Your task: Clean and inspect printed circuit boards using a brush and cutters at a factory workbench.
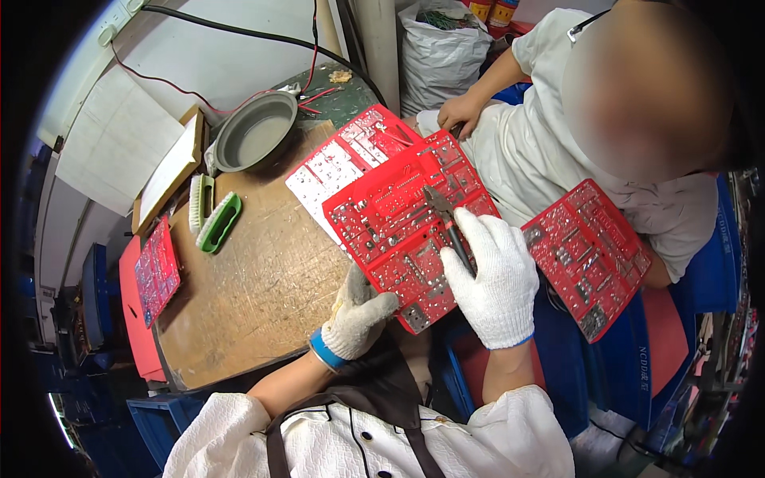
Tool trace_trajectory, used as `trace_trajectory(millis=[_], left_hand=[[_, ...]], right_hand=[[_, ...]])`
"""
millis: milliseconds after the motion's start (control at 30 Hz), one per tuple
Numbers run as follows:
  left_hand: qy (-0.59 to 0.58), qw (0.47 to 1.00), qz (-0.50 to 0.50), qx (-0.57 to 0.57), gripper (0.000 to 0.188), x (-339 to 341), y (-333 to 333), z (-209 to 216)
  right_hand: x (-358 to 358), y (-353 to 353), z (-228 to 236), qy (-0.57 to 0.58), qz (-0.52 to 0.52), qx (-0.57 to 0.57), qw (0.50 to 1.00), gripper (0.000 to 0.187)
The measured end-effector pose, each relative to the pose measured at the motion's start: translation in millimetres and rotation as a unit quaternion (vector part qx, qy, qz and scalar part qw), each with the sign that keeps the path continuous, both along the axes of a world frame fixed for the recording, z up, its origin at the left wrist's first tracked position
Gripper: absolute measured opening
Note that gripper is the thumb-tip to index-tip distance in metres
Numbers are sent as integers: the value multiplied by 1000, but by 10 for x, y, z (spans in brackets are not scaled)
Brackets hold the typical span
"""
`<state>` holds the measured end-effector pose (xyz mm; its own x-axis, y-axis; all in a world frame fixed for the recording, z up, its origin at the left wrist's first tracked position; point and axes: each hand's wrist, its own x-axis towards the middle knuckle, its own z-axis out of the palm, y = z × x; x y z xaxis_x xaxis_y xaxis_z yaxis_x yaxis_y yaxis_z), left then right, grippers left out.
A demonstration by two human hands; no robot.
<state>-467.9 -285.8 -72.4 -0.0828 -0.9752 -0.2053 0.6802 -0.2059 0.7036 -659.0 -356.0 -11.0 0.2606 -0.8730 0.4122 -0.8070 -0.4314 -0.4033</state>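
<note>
A red circuit board [390, 231] is held up over the table's right edge, its face dotted with solder joints. My left hand [355, 315], in a greyish white knit glove, grips the board's lower left corner, thumb on top. In my right hand [500, 275], also gloved, is a pair of pliers [451, 227] with dark handles. Its jaws rest on or just above the board's upper middle; whether they touch cannot be made out. Another red board [339, 163] lies on the table behind the one I hold, partly covered by it.
On the brown table [231, 319] are a grey basin [256, 131], a green brush [218, 223] and a white-bristled brush [201, 203]. One red board [158, 271] leans at the left edge. A co-worker [550, 135] sits at right beside another red board [588, 259]. Blue crates [629, 358] stand below.
</note>
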Motion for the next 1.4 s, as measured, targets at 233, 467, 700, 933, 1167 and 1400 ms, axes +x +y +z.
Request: trace_trajectory(millis=[233, 467, 700, 933, 1167, 1400], left_hand=[[7, 1000, -5, 14, 92, 4, -8, 26], [-7, 1000, -11, 11, 92, 18, -5, -41], [-17, 1000, -15, 2, 93, 39, 25, -117], [-21, 999, -25, -10, 91, 33, 39, -81], [-25, 999, -28, -16, 90, 72, 95, -178], [-21, 999, -25, -21, 89, 72, 117, -136]], right_hand=[[46, -94, 177, 46, -2, 33, 998, 46], [66, -106, 252, 65, 24, 29, 997, 44], [55, -35, 258, 83, 23, 16, 996, 45], [13, 36, 271, 84, 13, -1, 996, 43], [26, 84, 255, 82, -4, 4, 997, 41], [60, 88, 248, 80, 15, 0, 997, 42]])
